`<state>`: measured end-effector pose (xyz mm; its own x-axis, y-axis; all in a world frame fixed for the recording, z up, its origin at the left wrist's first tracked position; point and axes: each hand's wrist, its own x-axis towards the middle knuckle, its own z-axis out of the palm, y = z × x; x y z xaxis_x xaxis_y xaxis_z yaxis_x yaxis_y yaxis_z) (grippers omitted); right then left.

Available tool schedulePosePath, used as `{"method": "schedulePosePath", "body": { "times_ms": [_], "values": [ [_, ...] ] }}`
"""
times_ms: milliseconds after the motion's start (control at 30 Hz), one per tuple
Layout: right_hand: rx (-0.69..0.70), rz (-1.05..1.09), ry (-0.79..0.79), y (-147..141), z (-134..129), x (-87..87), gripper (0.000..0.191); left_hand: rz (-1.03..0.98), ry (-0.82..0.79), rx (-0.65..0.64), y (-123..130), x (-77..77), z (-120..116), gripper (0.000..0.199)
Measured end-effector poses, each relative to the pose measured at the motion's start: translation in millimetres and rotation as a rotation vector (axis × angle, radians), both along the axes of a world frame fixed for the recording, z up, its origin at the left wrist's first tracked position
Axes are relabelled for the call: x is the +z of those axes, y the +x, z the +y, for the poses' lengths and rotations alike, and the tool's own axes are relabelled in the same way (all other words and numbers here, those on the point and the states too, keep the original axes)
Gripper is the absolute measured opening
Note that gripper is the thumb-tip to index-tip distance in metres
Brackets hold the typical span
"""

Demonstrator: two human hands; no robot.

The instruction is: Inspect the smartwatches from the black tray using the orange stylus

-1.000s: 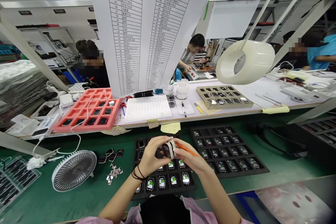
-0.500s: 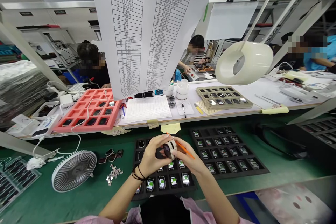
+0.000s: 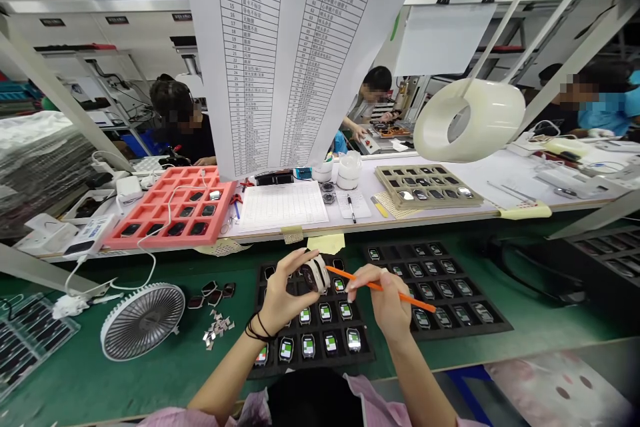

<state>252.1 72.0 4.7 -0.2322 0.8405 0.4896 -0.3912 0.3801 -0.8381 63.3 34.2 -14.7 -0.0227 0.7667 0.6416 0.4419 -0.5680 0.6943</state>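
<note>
One pale-cased smartwatch (image 3: 321, 272) is sitting at frame centre, where the left hand (image 3: 278, 299) is gripping it, dark face pointing leftward, long axis unclear; the right hand (image 3: 389, 301) is pinching an orange stick (image 3: 421, 304), sloping down rightward. Work is seemingly continuing; lit smartwatches (image 3: 331, 345) are lying at lower centre, their completion unclear.

Left hand (image 3: 279, 297) gripping watch (image 3: 316, 275); right hand (image 3: 391, 312) holding orange stick (image 3: 417, 302), tip at watch's edge.
</note>
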Motion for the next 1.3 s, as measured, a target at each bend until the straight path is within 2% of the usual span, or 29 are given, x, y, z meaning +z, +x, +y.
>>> {"method": "schedulePosePath", "body": {
  "times_ms": [433, 700, 933, 1067, 1300],
  "values": [
    [-0.06, -0.052, 0.025, 0, -1, 4.2, 0.049, 0.08, 0.061, 0.013, 0, 5.2, -3, 0.07],
    [-0.119, -0.12, 0.114, 0, 0, 13.3, 0.046, 0.08, 0.062, -0.004, 1, 5.7, -1, 0.069],
    [-0.054, -0.06, 0.071, -1, 3, 10.4, 0.049, 0.058, 0.016, 0.026, 2, 2.5, -1, 0.068],
    [-0.035, -0.059, 0.085, -2, -1, 10.1, 0.049, 0.067, 0.008, -0.005, 3, 3.5, -1, 0.07],
    [-0.045, -0.075, 0.048, -3, -1, 7.3, 0.05, 0.098, 0.011, 0.011, 4, 2.7, -1, 0.07]
  ]
}}
